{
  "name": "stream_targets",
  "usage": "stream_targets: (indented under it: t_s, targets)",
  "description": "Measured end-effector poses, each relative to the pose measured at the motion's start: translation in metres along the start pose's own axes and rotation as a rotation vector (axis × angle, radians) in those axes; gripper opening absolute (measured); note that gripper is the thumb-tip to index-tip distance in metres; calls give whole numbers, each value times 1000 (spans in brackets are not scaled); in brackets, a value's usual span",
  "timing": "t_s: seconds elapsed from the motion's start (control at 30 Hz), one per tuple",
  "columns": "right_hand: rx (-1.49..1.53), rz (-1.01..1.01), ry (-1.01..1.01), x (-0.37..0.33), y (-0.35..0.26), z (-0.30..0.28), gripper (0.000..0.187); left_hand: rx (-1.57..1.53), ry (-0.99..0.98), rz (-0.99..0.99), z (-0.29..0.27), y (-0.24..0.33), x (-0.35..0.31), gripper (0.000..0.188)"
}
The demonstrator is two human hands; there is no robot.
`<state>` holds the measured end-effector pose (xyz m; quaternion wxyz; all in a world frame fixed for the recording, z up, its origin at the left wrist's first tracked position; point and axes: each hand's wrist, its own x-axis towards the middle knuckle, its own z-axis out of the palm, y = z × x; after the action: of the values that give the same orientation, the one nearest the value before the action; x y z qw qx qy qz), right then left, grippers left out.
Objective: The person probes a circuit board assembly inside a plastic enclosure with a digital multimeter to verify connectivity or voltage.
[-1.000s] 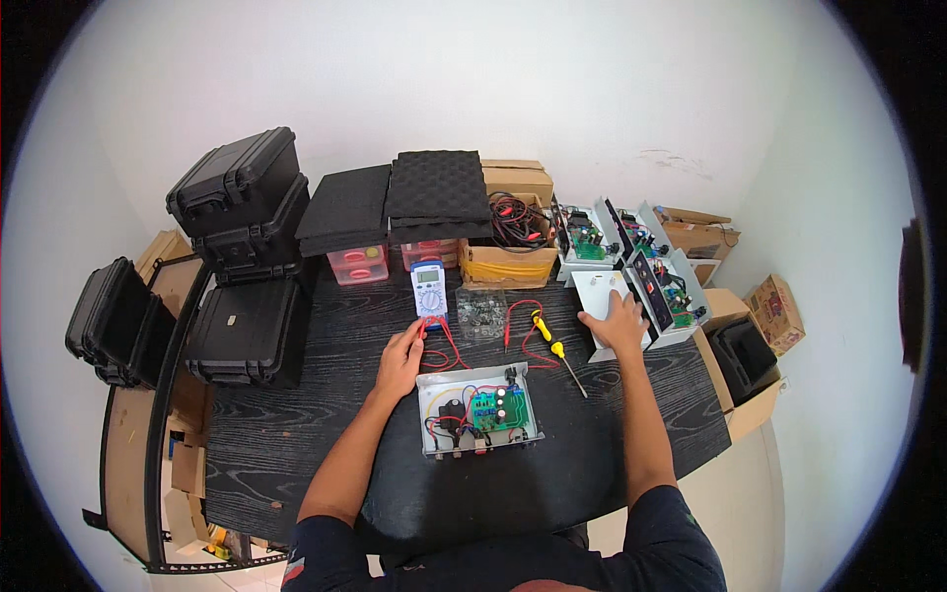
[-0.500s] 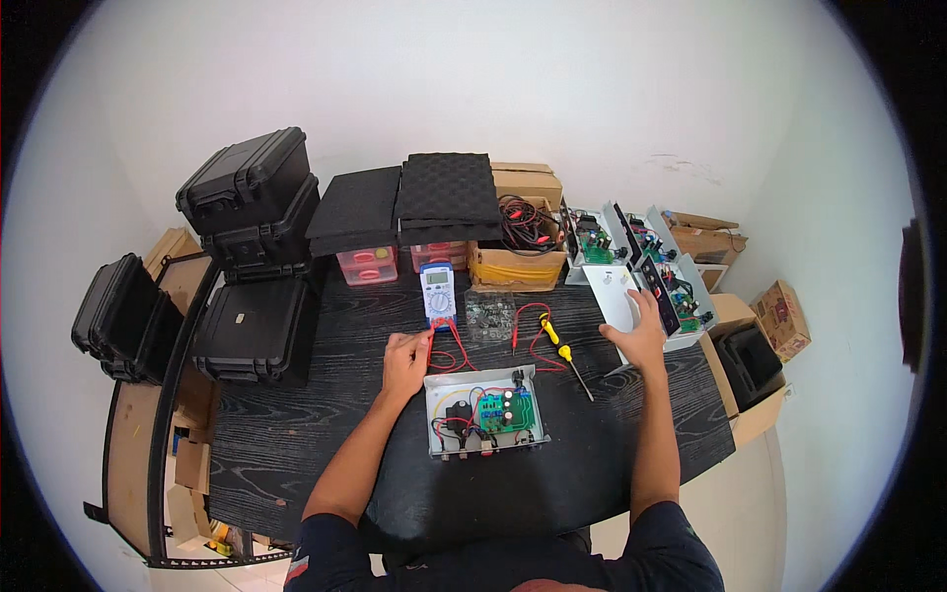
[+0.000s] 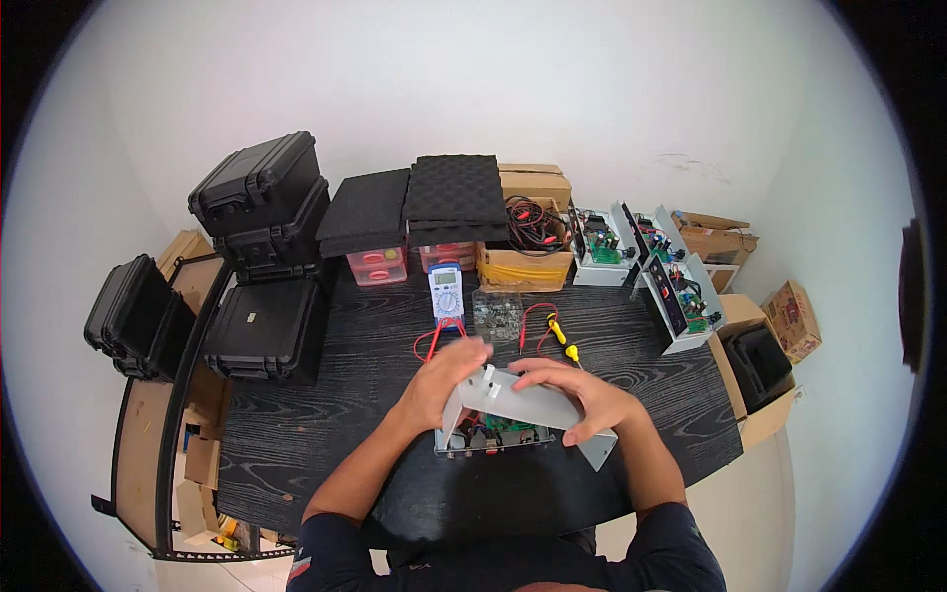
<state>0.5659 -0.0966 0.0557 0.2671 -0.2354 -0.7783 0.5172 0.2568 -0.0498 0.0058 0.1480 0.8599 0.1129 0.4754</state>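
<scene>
My right hand [image 3: 592, 397] grips a light grey bent-metal cover [image 3: 528, 399], tilted over an open metal enclosure [image 3: 543, 446]. Inside the enclosure, part of a green circuit board [image 3: 505, 424] and some wiring show below the cover. At the cover's left end is my left hand [image 3: 441, 383], its fingers stretched out and slightly blurred; whether it touches the metal I cannot tell. Beyond the hands stand a blue-and-white multimeter [image 3: 447, 298] with red leads [image 3: 426, 347] and a clear tray of small parts [image 3: 497, 316]. A yellow-handled screwdriver [image 3: 558, 330] lies to the right, partly hidden by my right hand.
Several open electronics units [image 3: 681, 311] stand at the back right. Along the back are a cardboard box of cables [image 3: 523, 271], red-fronted drawers [image 3: 379, 266] and black foam sheets [image 3: 456, 197]. Black hard cases [image 3: 266, 331] are stacked left, and an open carton [image 3: 735, 331] sits beyond the table's right edge.
My right hand has brought the grey cover from the right side to above the enclosure. My left hand has left the multimeter leads and moved right to the cover's end.
</scene>
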Motion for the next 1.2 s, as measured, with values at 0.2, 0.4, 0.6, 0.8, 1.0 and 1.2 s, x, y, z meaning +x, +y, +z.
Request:
stream_targets:
  t_s: [0.2,0.4,0.6,0.8,1.0,1.2]
  targets:
    - [641,24,295,3,44,5,94,-95,363,-170,11,3,-28,18]
    - [468,-66,564,-19,85,48,74,247,480,-307,5,14,-33,15]
    - [-399,-1,758,-10,86,66,64,122,283,-356,14,9,-56,29]
    - [-576,-61,829,-16,107,59,49,188,138,-306,12,1,-67,54]
    - [-586,-66,806,-11,108,59,44,255,154,-283,16,-10,-81,62]
    - [-527,-89,797,-11,134,61,52,258,162,-271,26,-25,-98,67]
